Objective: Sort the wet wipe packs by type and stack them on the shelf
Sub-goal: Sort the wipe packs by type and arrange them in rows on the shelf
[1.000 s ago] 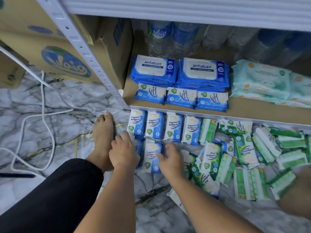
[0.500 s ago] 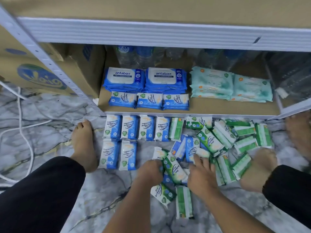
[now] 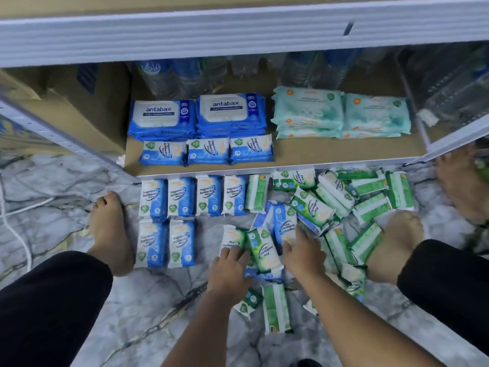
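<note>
The fingers point(image 3: 234, 251) of our left hand point(image 3: 230, 268) are bending over a green pine pack point(image 3: 232, 237); whether they are gripping it we cannot tell. The fingers point(image 3: 289, 243) of our right hand point(image 3: 301, 254) are spreading flat on a blue pack point(image 3: 284, 221). Both packs are lying in the loose pile point(image 3: 344, 202) on the floor point(image 3: 158, 300), just before the shelf point(image 3: 330, 152).

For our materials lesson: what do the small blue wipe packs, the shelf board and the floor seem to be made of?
Small blue wipe packs: likely thin plastic film, glossy; light glints and crimped ends show.
Shelf board: seemingly unpainted fibreboard or wood, matte brown.
Floor: marble-look stone or tile, polished; grey veins, faint sheen.
</note>
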Demonstrator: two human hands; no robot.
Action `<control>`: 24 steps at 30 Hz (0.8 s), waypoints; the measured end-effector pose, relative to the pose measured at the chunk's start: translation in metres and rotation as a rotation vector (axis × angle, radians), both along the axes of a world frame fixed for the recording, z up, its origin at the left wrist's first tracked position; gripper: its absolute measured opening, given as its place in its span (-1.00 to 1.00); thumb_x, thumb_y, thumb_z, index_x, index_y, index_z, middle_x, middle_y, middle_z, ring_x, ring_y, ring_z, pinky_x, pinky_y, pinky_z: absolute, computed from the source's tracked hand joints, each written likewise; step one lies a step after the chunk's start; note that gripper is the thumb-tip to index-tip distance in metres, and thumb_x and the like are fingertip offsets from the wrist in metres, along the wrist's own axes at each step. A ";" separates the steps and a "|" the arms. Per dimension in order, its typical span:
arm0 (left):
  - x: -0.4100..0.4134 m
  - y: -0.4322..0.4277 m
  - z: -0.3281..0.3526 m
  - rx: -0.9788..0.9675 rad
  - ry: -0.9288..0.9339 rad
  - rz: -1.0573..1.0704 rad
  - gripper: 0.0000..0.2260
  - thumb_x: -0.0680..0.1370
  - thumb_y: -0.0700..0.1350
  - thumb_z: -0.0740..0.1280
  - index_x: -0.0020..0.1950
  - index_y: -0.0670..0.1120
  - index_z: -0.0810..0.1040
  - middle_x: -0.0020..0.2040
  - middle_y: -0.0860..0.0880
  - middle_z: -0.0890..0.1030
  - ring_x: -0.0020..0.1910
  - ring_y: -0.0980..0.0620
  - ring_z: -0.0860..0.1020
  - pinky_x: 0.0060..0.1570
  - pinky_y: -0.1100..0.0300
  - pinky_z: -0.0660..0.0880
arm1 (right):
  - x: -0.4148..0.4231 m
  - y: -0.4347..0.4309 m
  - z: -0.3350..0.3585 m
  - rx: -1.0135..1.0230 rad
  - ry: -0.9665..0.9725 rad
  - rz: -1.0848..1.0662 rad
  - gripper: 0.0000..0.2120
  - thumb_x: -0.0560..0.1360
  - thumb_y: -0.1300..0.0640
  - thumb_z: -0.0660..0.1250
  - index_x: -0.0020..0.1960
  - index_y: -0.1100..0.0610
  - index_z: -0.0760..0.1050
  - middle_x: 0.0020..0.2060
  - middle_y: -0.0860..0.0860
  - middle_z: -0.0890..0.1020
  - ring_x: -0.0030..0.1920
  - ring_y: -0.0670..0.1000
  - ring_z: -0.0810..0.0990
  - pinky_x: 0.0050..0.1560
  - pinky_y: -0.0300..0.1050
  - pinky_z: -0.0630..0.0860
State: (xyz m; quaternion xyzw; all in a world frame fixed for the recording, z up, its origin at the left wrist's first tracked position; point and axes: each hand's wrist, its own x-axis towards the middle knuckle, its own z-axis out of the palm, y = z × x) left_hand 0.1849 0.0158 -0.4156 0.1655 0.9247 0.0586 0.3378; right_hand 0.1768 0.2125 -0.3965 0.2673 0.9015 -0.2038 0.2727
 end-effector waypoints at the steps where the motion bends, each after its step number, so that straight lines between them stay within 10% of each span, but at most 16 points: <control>1: -0.001 0.003 -0.002 -0.016 0.017 -0.019 -0.34 0.56 0.26 0.27 0.58 0.06 0.18 0.48 -0.03 0.24 0.42 -0.11 0.23 0.34 -0.03 0.30 | -0.008 -0.001 -0.004 -0.017 -0.030 -0.045 -0.36 0.64 -0.12 0.21 0.62 0.09 0.12 0.57 0.05 0.24 0.49 0.20 0.24 0.31 0.19 0.33; 16: -0.004 0.018 -0.004 0.179 -0.153 0.026 -0.43 0.44 0.20 0.41 0.35 -0.05 0.43 0.26 -0.06 0.49 0.28 -0.11 0.44 0.25 0.05 0.41 | -0.009 0.012 -0.008 0.055 -0.018 -0.191 -0.40 0.31 -0.19 0.41 0.23 0.11 0.48 0.19 0.08 0.57 0.23 0.18 0.51 0.26 0.16 0.42; 24: 0.013 -0.001 0.052 0.328 -0.327 0.417 -0.26 0.25 -0.02 0.53 0.40 -0.07 0.38 0.15 -0.10 0.62 -0.03 -0.03 0.65 -0.06 0.05 0.65 | 0.019 0.027 0.057 -0.282 0.115 -0.438 -0.67 0.38 0.24 0.54 0.11 0.14 0.57 0.09 0.13 0.61 -0.19 0.05 0.58 -0.34 -0.19 0.43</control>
